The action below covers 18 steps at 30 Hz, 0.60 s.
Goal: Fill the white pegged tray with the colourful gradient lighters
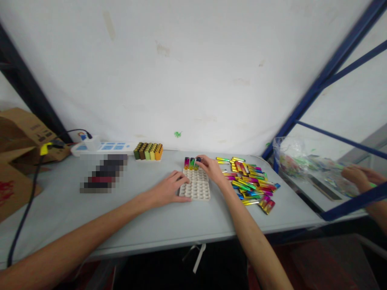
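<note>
A white tray with rows of round holes lies on the table in front of me. Shiny coloured tubes stand upright along its far edge. My left hand rests at the tray's left side, its thumb and fingers apart around that edge. At the far right corner of the tray, my right hand pinches a dark-topped tube. To the right of that hand is a loose pile of metallic tubes in yellow, green, pink and blue.
A block of upright tubes stands near the wall, beside a power strip. Cardboard boxes and a black cable are at left. Beyond the blue frame, another person's hands are near plastic bags.
</note>
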### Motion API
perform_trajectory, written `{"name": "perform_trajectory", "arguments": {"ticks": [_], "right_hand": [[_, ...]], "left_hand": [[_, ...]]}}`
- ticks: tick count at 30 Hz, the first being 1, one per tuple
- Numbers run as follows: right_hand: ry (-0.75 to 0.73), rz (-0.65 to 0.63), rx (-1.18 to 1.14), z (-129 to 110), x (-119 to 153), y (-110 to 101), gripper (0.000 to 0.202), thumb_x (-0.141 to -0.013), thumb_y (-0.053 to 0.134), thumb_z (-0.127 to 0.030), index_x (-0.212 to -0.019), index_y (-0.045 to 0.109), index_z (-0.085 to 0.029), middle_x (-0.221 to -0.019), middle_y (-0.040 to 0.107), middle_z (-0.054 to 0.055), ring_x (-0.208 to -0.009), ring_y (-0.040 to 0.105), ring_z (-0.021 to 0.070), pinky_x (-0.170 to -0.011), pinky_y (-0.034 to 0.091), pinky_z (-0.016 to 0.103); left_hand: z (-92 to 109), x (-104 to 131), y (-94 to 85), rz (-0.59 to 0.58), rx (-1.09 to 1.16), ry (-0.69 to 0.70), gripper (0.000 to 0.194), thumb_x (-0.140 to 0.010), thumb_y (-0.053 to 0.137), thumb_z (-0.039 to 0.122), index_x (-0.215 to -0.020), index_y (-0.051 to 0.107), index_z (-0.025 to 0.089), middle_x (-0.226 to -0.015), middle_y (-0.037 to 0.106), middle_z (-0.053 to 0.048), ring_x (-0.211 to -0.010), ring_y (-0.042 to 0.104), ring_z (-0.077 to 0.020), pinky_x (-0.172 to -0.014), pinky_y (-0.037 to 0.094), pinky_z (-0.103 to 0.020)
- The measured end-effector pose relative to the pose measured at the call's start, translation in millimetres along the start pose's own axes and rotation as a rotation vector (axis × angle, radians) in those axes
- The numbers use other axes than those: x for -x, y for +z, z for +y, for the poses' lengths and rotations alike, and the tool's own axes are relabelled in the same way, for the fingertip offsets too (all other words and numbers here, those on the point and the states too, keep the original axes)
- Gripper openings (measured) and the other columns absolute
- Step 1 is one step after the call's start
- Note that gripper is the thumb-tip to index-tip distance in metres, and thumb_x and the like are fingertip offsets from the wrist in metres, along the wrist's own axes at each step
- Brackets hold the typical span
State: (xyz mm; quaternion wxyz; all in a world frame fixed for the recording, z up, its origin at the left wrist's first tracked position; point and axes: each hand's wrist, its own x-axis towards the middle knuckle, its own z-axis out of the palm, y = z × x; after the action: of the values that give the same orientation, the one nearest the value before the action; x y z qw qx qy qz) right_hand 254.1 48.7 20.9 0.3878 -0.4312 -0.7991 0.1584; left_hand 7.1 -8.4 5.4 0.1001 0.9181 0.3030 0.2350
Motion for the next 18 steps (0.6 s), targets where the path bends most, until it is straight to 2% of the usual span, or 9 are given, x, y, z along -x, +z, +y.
{"name": "perform_trajectory", "arguments": {"ticks": [8, 13, 15, 18], "right_hand": [[0.053, -0.062, -0.035, 7, 1, 3, 0.028, -0.095, 0.063, -0.036, -0.119, 0.062, -0.022, -0.093, 0.077, 0.004, -0.087, 0.074, 0.0189, -0.083, 0.056, 0.031], [0.035, -0.089, -0.085, 10, 4, -14, 0.038, -0.095, 0.066, -0.039, -0.128, 0.059, -0.022, -0.103, 0.078, 0.006, -0.096, 0.074, 0.0188, -0.089, 0.056, 0.032], [0.048, -0.031, 0.005, 17, 4, -26, 0.029, -0.099, 0.058, -0.037, -0.123, 0.064, -0.020, -0.106, 0.077, 0.008, -0.098, 0.073, 0.0193, -0.092, 0.055, 0.034], [0.198, 0.064, 0.352, 35, 6, -45, 0.026, -0.102, 0.048, -0.024, -0.117, 0.069, -0.017, -0.116, 0.075, 0.012, -0.110, 0.069, 0.0216, -0.103, 0.049, 0.036]], "left_hand": [[0, 0, 0.4, 0.013, 0.006, 0.001, 0.050, -0.083, 0.076, 0.056, -0.119, 0.062, 0.024, -0.117, 0.061, -0.008, -0.114, 0.053, -0.0284, -0.104, 0.046, -0.045], [0, -1, -0.5, 0.009, 0.006, -0.001, 0.050, -0.083, 0.076, 0.056, -0.117, 0.062, 0.023, -0.116, 0.061, -0.007, -0.115, 0.053, -0.0283, -0.105, 0.046, -0.044], [1, -1, -1.4, 0.006, 0.008, -0.006, 0.050, -0.083, 0.076, 0.057, -0.117, 0.062, 0.023, -0.116, 0.061, -0.007, -0.114, 0.053, -0.0283, -0.104, 0.046, -0.044], [2, -1, -2.9, -0.002, 0.015, -0.016, 0.050, -0.083, 0.075, 0.058, -0.116, 0.062, 0.023, -0.116, 0.061, -0.007, -0.114, 0.053, -0.0284, -0.104, 0.047, -0.044]]}}
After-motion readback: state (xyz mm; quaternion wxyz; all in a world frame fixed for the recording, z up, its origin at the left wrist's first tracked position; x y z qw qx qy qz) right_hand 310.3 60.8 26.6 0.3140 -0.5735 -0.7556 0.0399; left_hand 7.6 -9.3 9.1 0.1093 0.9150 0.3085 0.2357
